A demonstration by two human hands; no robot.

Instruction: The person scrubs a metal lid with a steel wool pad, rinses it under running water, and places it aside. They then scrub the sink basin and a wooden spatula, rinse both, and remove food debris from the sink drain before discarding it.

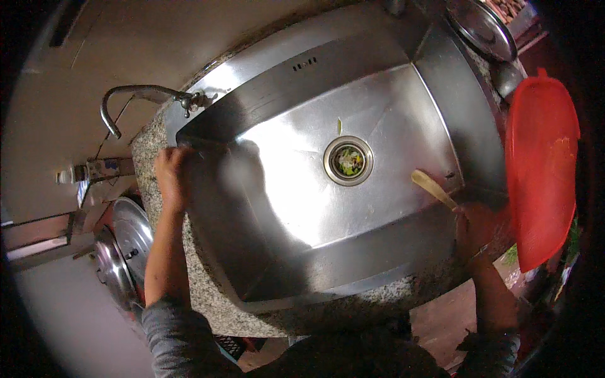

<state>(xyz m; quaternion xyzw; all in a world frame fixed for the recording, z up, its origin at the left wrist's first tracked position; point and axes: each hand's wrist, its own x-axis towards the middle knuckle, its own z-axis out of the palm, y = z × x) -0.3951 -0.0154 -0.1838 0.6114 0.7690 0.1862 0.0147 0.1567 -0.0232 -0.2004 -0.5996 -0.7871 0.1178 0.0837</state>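
Note:
Before me is a stainless-steel sink (302, 198). Its drain strainer (349, 160) holds green and pale food scraps, and a thin green scrap (339, 126) lies just above it. My left hand (171, 172) is at the sink's left rim below the tap; its fingers curl down into shadow, so what they grip is hidden. Over the sink's lower right corner, my right hand (477, 229) is in deep shadow, closed around the end of a pale, wooden-looking utensil (431, 187). The utensil's rounded end points toward the drain.
A curved tap (137, 89) stands at the upper left, its spout turned away from the sink. Speckled granite counter (208, 302) borders the basin. A red plastic basin (543, 170) is at the right. Metal lids (130, 231) sit left of my forearm; a steel plate (482, 30) is at the upper right.

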